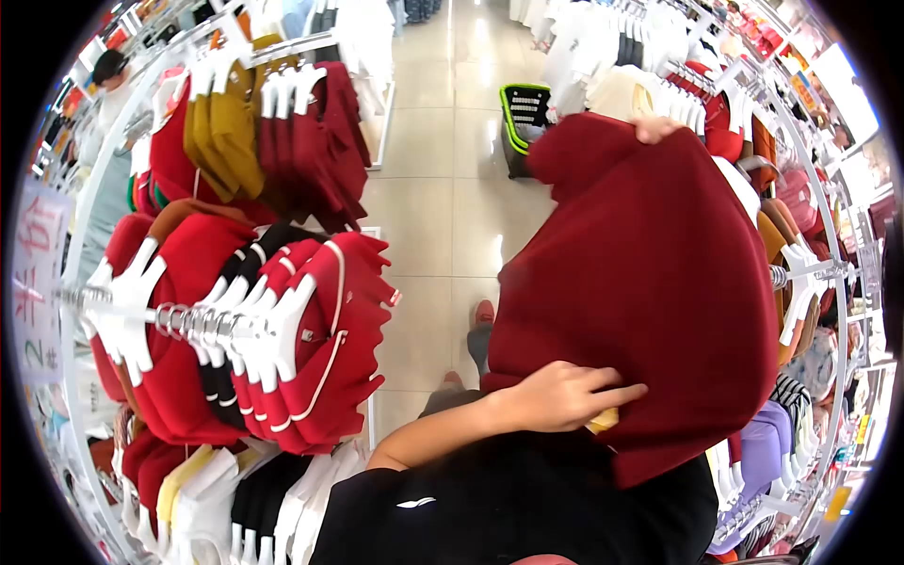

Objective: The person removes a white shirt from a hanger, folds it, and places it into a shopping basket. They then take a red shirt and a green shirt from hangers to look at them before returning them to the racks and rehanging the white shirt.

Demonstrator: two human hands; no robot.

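A large dark red garment (640, 273) is spread out in front of me on the right; its exact kind cannot be made out. My right hand (656, 129) grips its far edge, and only part of the fingers shows above the cloth. At the near edge, my left hand (560, 397) is closed on the cloth with the index finger stretched along it. A small yellow piece (603, 421), perhaps a tag, peeks out under the left fingers. My right forearm is hidden behind the garment.
To the left, a rack (202, 320) carries red and black tops on white hangers. Mustard tops (221, 132) hang beyond it. Clothes racks (810, 273) also line the right. A black basket with a green rim (508, 118) stands on the tiled aisle (424, 217). A person (115, 80) is at far left.
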